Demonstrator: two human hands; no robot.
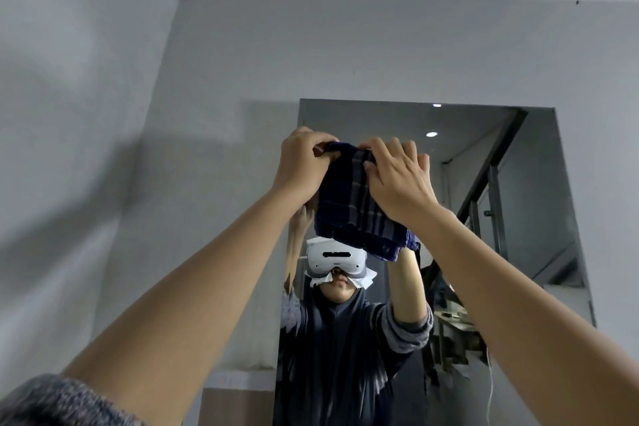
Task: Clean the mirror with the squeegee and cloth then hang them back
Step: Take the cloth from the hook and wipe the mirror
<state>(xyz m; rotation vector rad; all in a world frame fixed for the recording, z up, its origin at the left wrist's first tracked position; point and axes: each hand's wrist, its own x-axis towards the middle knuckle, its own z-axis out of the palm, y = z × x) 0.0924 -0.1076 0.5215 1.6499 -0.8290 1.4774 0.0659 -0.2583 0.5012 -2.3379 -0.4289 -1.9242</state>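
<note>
- Head view: both arms raised toward upper part of mirror (539, 183) on grey wall (103, 114).
- Left hand (301, 162) pinches top left edge of cloth (356, 204), fingers curled over it.
- Right hand (397, 180) grips top right edge of cloth, thumb on front.
- Cloth dark blue plaid, folded, hanging down between hands, in front of mirror's upper left; contact with glass unclear.
- Squeegee not seen.
- Reflection shows person's raised arms, white headset (333, 259), grey sleeves.

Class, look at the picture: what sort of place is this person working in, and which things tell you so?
Probably an indoor room of a home or small building. A frameless mirror hangs on a plain grey wall, and its reflection shows a staircase railing and ceiling lights.
</note>
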